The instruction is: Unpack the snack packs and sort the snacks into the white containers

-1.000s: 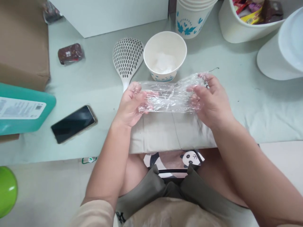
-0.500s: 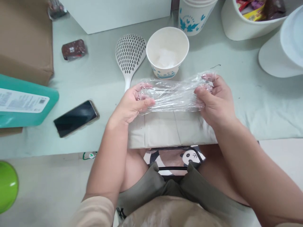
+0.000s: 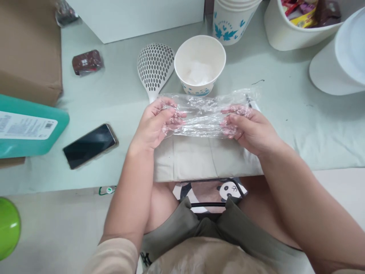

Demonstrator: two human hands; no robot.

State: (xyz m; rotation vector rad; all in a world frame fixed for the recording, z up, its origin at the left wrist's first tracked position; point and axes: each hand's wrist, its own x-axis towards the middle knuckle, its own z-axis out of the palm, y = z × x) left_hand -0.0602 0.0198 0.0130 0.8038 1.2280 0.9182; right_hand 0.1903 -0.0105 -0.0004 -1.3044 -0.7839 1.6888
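Note:
Crinkled clear plastic film (image 3: 202, 118) stretches between my two hands, above the table's near edge. My left hand (image 3: 155, 121) grips its left end, thumb on top and fingers beneath. At the right end my right hand (image 3: 246, 123) holds the film the same way, its fingers showing through the plastic. Just beyond the film stands a white paper cup (image 3: 196, 62) with a blue print and something whitish at its bottom. A white slotted skimmer (image 3: 155, 66) lies left of the cup, its handle running under the film and my left hand.
On the left are a phone (image 3: 90, 145), a teal bottle (image 3: 31, 127), a brown wrapped packet (image 3: 87, 62) and a cardboard box (image 3: 30, 49). Stacked paper cups (image 3: 230, 26), a white bin of snacks (image 3: 275, 32) and a white container (image 3: 323, 70) stand at the back right.
My right hand has shifted left, its fingers reaching further under the film. My left hand has moved slightly up, with its thumb further back. The whole view has drifted a little.

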